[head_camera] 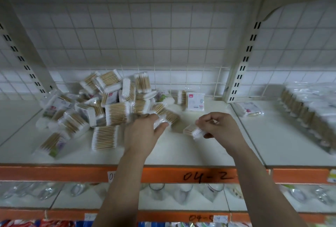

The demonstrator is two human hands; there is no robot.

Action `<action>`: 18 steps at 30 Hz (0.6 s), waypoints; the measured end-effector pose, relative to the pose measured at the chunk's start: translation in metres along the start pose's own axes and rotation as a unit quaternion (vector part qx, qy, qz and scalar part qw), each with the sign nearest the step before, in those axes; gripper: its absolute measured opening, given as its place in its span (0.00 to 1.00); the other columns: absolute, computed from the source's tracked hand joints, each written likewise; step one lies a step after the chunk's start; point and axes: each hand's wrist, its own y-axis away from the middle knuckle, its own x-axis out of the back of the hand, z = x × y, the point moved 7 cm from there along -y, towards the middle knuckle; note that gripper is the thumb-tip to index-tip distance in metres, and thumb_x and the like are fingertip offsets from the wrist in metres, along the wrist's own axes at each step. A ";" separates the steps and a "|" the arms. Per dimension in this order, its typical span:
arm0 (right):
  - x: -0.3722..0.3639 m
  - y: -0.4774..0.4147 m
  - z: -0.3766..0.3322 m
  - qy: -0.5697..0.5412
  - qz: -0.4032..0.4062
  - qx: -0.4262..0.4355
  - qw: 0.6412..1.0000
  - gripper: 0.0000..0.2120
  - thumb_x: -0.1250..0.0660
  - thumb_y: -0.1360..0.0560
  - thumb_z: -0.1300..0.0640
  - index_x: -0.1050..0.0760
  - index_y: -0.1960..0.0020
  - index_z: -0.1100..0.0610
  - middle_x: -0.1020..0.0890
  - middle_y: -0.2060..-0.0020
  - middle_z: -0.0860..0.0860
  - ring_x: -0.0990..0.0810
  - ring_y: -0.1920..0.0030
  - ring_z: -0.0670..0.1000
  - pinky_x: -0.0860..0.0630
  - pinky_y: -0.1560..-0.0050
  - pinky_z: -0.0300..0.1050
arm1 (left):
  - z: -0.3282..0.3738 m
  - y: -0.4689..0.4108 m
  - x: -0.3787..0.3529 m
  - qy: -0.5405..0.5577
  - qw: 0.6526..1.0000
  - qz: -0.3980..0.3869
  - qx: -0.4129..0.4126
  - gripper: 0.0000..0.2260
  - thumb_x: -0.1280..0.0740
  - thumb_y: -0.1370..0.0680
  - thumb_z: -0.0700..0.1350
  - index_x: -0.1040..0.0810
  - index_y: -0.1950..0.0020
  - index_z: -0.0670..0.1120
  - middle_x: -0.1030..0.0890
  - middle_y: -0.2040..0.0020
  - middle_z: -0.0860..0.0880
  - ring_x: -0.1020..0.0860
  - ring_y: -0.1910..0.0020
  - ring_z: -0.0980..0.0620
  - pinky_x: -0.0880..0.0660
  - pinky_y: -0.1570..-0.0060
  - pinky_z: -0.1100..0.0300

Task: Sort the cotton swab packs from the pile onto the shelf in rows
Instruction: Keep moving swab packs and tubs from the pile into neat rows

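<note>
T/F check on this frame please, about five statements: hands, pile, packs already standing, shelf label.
1. The right hand grips a cotton swab pack. True.
2. The left hand hangs clear of everything. False: it rests on a pack at the pile's edge.
3. The pile lies left of both hands. True.
4. No pack stands upright yet. False: two upright packs stand near the back grid, right of the pile.
5. The orange shelf edge reads 04-2. True.
</note>
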 end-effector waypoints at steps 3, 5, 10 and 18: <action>0.010 0.007 0.004 -0.005 0.000 -0.009 1.000 0.04 0.24 0.32 0.60 0.18 0.62 0.59 0.17 0.56 0.58 0.17 0.60 0.52 0.20 0.61 0.42 | 0.016 0.003 0.005 0.048 0.999 0.011 -0.017 0.18 0.43 0.22 0.63 0.23 0.46 0.52 0.21 0.52 0.53 0.26 0.61 0.52 0.41 0.71 0.60; 0.020 0.014 0.005 -0.016 -0.004 -0.012 1.000 0.04 0.24 0.33 0.60 0.18 0.60 0.60 0.18 0.53 0.59 0.17 0.59 0.52 0.20 0.59 0.42 | 0.027 0.004 0.005 0.082 0.996 0.021 -0.027 0.16 0.40 0.23 0.62 0.22 0.47 0.52 0.21 0.52 0.52 0.23 0.57 0.50 0.38 0.69 0.60; 0.056 0.034 0.002 0.033 -0.023 -0.009 0.999 0.16 0.19 0.40 0.52 0.18 0.55 0.52 0.16 0.58 0.49 0.17 0.59 0.45 0.22 0.56 0.37 | 0.072 0.007 0.017 0.116 0.988 0.060 -0.081 0.15 0.34 0.25 0.60 0.20 0.53 0.50 0.21 0.55 0.52 0.22 0.60 0.49 0.32 0.70 0.60; 0.168 0.084 0.004 0.030 0.053 0.037 0.997 0.09 0.25 0.32 0.65 0.22 0.54 0.58 0.17 0.62 0.57 0.17 0.67 0.52 0.22 0.67 0.40 | 0.184 0.036 0.032 0.183 0.973 0.074 -0.119 0.15 0.33 0.26 0.60 0.18 0.51 0.49 0.20 0.52 0.51 0.21 0.57 0.48 0.26 0.63 0.55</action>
